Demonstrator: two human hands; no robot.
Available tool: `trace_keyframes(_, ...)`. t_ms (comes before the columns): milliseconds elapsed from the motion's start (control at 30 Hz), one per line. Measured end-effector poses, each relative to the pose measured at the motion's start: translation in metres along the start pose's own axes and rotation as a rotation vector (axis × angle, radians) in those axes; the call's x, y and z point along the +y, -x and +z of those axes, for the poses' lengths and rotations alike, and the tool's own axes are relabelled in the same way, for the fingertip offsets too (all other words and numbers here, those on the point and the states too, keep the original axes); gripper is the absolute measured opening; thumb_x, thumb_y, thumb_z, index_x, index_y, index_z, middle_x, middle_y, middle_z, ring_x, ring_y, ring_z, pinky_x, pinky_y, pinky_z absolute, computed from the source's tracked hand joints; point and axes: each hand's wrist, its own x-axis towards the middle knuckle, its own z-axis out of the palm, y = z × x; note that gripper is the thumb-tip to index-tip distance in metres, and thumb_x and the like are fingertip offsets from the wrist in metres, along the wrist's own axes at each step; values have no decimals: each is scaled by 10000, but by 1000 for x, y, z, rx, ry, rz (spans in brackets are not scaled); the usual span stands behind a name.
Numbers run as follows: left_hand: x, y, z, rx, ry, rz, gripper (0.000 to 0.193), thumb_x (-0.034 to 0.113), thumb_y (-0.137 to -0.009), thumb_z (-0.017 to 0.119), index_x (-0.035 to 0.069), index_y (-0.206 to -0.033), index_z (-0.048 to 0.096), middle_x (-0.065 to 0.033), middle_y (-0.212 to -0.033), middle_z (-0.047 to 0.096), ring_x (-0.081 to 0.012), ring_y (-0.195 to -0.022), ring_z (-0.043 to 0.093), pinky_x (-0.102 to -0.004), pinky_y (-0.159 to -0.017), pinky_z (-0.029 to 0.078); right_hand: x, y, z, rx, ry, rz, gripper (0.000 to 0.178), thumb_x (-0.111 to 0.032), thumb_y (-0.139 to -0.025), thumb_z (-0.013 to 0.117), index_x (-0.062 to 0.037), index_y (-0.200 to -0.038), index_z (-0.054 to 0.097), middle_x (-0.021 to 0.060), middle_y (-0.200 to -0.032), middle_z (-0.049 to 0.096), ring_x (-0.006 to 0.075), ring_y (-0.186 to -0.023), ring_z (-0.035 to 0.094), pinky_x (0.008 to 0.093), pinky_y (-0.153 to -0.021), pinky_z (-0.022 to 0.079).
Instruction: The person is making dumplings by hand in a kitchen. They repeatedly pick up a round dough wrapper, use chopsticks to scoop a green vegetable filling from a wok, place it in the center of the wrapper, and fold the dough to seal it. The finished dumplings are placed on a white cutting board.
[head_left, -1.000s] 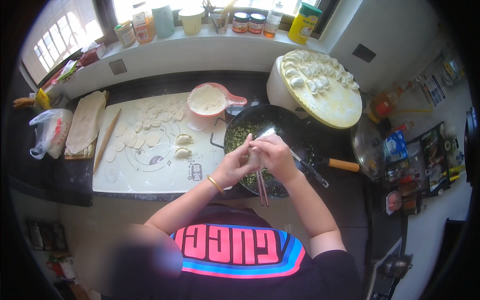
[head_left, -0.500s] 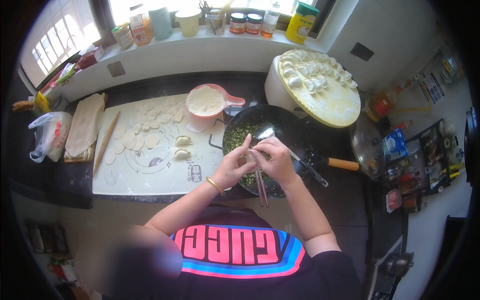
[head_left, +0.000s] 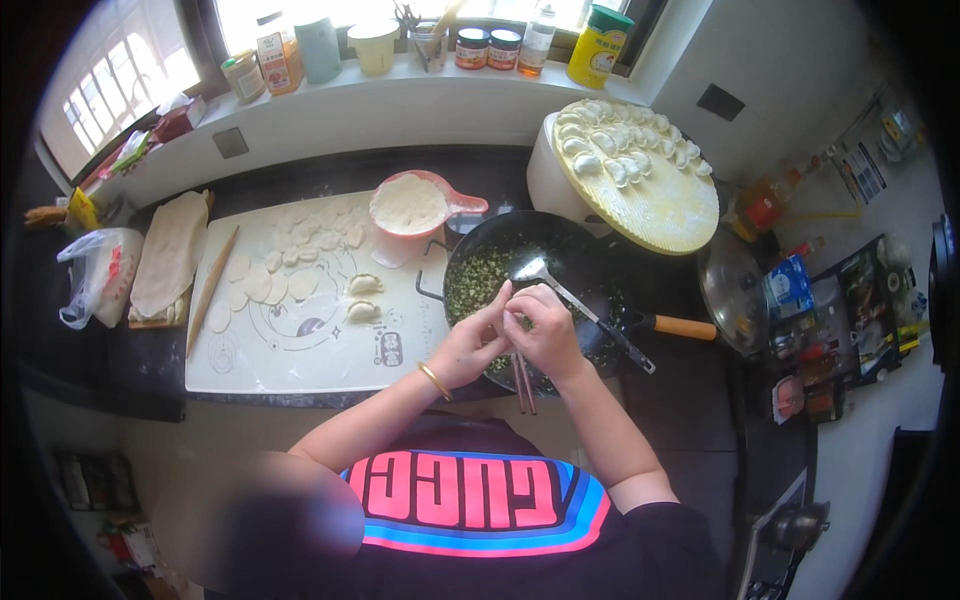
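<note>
Both hands meet over the near part of a black wok. My left hand, with a gold bangle at its wrist, is closed around a small dumpling that the fingers mostly hide. Against it, my right hand pinches with thumb and fingertips. Chopped green filling lies in the wok below. A metal ladle rests across it, and brown chopsticks poke out beneath my hands. Left of the wok, two folded dumplings and several round dough wrappers lie on a white mat.
A pink bowl of flour stands at the mat's far right corner. The rolling pin lies along its left edge, beside a folded dough sheet. Behind the wok, a round yellow tray carries several finished dumplings. Jars line the windowsill.
My fingers have drawn closer together around the dumpling, and the right hand has turned and dropped slightly. More of the ladle's bowl now shows above them.
</note>
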Motion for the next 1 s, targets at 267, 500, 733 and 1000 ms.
trace_keyframes(267, 0, 2, 0, 13, 59, 26, 635, -20, -860, 503, 78, -1406, 194, -35, -1072, 528, -80, -920, 524, -241, -803, 450, 7, 6, -6, -34, -53, 120, 69, -27, -697, 650, 3, -734, 601, 90, -739, 589, 207, -650, 566, 292, -565, 452)
trace_keyframes(500, -2, 3, 1, 30, 88, 77, 592, 7, -833, 559, 65, -1367, 310, -18, -848, 505, -85, -776, 516, -230, -750, 443, 2, 9, -3, 20, -75, 123, 67, -22, -691, 642, -1, -721, 585, 95, -752, 588, 218, -686, 562, 294, -589, 448)
trace_keyframes(733, -1, 3, 2, 3, -105, 93, 575, -1, -842, 540, 59, -1365, 310, -11, -913, 552, -78, -861, 520, -237, -798, 441, 4, 13, 1, 35, -48, 91, 60, -20, -684, 641, -6, -729, 605, 99, -767, 599, 233, -711, 572, 308, -612, 461)
trace_keyframes(1000, -1, 5, -2, -3, -255, 135, 532, 31, -831, 574, 47, -1328, 382, -39, -1031, 528, -94, -968, 496, -248, -828, 432, 3, 19, -5, 8, -89, 218, 62, -9, -684, 653, -2, -731, 614, 80, -782, 613, 145, -671, 570, 239, -565, 440)
